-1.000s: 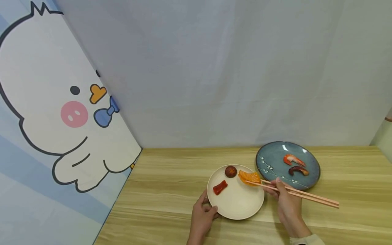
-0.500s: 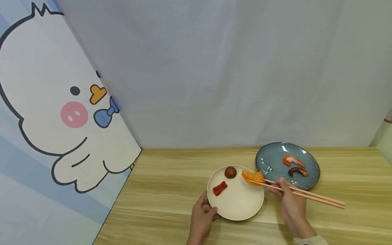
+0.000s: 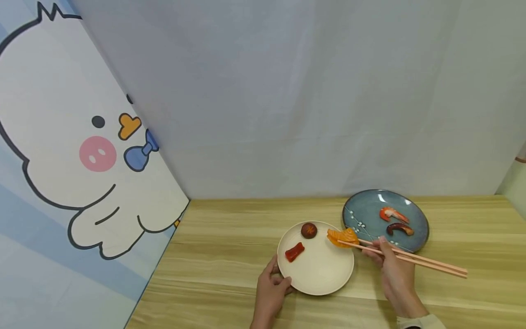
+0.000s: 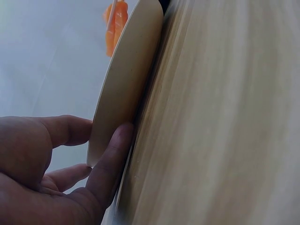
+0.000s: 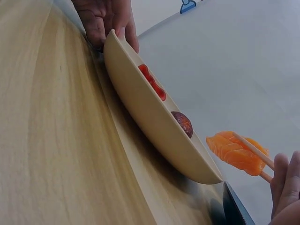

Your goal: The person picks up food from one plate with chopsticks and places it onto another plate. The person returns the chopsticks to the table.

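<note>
My left hand [image 3: 271, 292] grips the near-left rim of a cream plate [image 3: 320, 276]; in the left wrist view the thumb is at the rim and a finger [image 4: 112, 159] lies under it. A pair of chopsticks [image 3: 435, 265] is held in my right hand [image 3: 396, 276]. Their tips pinch an orange salmon slice [image 3: 343, 237] above the plate's right side; the right wrist view shows the salmon [image 5: 238, 152] raised clear of the rim. On the cream plate lie a brown mushroom cap [image 3: 309, 230] with a star cut and a red, bone-shaped piece [image 3: 294, 252].
A blue plate [image 3: 365, 208] with a white blossom pattern stands behind and right of the cream one. It bears a shrimp [image 3: 393, 214] and a dark brown curved piece [image 3: 400, 229]. Behind the wooden table [image 3: 222, 256] hangs a grey curtain [image 3: 287, 114]; a cartoon-printed panel [image 3: 61, 183] is at left.
My right hand has drifted to the right with the chopsticks and the salmon, from over the plate's upper middle toward its right rim. My left hand and both plates have stayed put.
</note>
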Available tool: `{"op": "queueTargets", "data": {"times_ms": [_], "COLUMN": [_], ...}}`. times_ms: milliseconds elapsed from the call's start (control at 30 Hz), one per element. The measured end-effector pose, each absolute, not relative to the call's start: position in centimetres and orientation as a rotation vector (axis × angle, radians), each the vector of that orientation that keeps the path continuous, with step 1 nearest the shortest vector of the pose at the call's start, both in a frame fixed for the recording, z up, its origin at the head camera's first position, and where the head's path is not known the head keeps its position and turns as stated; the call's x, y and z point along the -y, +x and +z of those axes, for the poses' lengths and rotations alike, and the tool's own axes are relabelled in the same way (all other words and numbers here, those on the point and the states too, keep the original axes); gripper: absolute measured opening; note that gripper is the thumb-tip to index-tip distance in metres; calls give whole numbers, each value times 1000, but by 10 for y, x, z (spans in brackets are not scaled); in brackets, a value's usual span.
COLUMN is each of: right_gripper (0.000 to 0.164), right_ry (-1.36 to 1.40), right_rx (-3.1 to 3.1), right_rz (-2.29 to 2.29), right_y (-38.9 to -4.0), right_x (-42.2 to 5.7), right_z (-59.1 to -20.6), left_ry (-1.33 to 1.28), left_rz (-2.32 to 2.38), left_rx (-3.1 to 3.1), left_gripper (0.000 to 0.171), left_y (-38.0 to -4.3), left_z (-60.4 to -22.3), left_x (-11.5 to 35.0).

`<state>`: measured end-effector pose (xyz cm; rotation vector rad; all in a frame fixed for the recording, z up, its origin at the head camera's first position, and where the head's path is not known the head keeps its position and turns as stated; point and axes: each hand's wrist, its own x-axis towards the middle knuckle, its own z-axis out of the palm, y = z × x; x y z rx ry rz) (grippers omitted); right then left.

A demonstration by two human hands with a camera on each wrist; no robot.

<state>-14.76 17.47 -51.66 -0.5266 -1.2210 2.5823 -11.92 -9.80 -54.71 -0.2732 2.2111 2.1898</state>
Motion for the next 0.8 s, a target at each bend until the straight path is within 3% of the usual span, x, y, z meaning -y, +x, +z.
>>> {"op": "queueTargets", "data": {"times_ms": [800], "right_gripper": [37], "right_ry": [-485], "right_rx": [1135], "right_rz": [2573], "right_y": [-151], "right_x": [-193], "right_z": [-513], "left_ry": [-282], "left_rz": [2163], "left_rx": [-2231], "left_gripper": [77], "left_y": [-117], "left_z": [-544], "left_x": [98]}}
